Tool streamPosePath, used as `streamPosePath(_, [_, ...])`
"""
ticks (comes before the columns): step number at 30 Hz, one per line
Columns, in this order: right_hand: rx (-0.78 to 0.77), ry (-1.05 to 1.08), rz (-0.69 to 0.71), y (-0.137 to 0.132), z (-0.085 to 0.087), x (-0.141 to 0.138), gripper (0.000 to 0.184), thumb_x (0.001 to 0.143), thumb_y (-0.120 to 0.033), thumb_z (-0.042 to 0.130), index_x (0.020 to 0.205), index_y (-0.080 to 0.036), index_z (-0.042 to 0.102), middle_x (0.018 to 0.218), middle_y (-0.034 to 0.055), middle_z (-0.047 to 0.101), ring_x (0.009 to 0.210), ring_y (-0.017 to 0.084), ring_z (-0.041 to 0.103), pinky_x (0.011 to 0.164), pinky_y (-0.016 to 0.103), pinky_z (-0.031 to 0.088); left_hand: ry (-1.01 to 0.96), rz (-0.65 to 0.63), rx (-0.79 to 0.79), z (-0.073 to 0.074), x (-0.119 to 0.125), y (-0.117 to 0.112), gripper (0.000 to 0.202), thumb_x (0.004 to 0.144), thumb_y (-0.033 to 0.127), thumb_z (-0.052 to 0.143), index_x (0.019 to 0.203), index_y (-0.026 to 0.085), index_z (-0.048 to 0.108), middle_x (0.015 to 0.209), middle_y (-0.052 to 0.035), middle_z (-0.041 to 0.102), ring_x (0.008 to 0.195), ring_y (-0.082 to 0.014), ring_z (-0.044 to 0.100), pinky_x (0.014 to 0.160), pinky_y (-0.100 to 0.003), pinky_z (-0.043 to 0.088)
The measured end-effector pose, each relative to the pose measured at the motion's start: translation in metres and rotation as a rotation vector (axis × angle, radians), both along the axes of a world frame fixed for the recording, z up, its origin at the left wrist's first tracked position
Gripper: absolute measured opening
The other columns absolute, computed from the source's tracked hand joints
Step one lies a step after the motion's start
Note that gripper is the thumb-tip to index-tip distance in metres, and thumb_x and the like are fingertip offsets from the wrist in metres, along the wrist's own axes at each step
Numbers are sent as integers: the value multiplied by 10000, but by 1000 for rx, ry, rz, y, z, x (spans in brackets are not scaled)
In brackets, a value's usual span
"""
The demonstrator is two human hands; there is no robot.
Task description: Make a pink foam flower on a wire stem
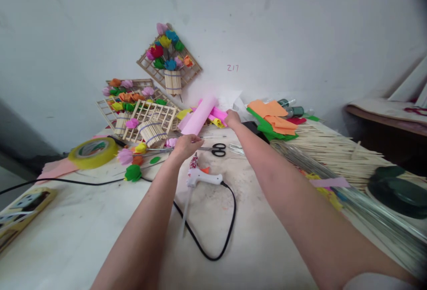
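My right hand reaches to the back of the table, its fingers closed at the end of a bright pink crepe paper roll. A pale pink paper roll lies across it, with yellow paper beneath. Nearer to me, my left hand hovers over the scissors, fingers pinched together; whatever is between them is too small to make out. The scissors' black handles point right, and the hand partly covers the blades. A white glue gun rests just in front, a glue stick poking out of it.
At left stand stick lattices with paper flowers, yellow tape and a power strip. A black cord loops in front. Orange paper, bamboo sticks, wires and dark green tape lie right.
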State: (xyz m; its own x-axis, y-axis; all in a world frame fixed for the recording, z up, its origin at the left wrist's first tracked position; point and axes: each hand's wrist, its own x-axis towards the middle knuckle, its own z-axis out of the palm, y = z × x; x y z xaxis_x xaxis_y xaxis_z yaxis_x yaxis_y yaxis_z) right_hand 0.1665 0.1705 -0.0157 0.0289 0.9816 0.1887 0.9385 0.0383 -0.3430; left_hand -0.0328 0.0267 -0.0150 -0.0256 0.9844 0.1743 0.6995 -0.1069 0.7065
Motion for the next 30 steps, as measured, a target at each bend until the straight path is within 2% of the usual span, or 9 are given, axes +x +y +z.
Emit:
streamPosePath(3, [101,-37,-78,0,-2,5,444,847,-101,408,1288,-101,462,1241,196,548,1145,275,524,879,358,429,19,-2,-11,0,0,0,247,674,394,624,757,180,715,664,-46,650,709,-217,599,655,-299,415])
streamPosePath(7, [305,-262,120,1,-2,9,378,859,-67,380,1189,-108,557,1256,177,540,1210,272,449,998,384,333,18,36,-26,2,1,0,221,659,377,643,745,188,719,617,-36,633,709,-221,604,656,-294,419])
streamPosePath(11, [179,-264,205,3,0,9,311,878,-268,457,1124,-155,610,1157,151,615,1078,261,551,897,347,405,4,53,-27,2,1,0,193,635,367,663,717,201,719,609,-34,634,710,-222,605,657,-291,421])
streamPosePath(14, [140,-298,266,1,-3,5,468,840,-504,493,1063,-123,649,1121,192,630,1072,307,558,905,381,401,6,50,-16,1,1,1,187,634,366,664,708,203,718,609,-37,633,703,-222,603,660,-295,419])
streamPosePath(16, [143,-353,294,0,-7,0,527,801,-521,550,1075,-83,651,1127,225,623,1103,334,541,938,399,381,-4,48,-10,1,2,1,176,627,362,668,688,204,715,594,-35,626,709,-225,602,662,-295,418])
streamPosePath(20, [145,-301,155,5,-8,-8,373,855,-323,518,1096,-73,656,1124,224,633,1128,302,545,948,370,383,-11,51,-17,2,0,0,193,625,371,670,696,198,717,610,-36,638,712,-225,604,664,-294,422])
streamPosePath(25, [26,111,-138,20,5,-6,373,835,-398,514,1061,-150,676,1076,145,673,986,258,632,754,314,478,-6,74,-31,3,-2,-1,218,629,378,677,738,196,725,576,-29,614,672,-218,597,656,-295,423])
streamPosePath(27, [16,202,-171,23,9,-2,399,820,-407,518,1084,-144,662,1066,141,676,933,243,648,687,288,485,-21,84,-31,4,-1,-1,203,620,373,687,718,198,722,564,-27,606,667,-217,594,652,-295,423])
streamPosePath(30, [56,204,-126,22,13,3,424,857,-356,442,1136,-96,628,1028,167,677,836,224,660,596,263,480,-56,91,-29,6,1,-3,191,605,371,700,686,199,712,553,-19,596,662,-209,588,640,-288,421])
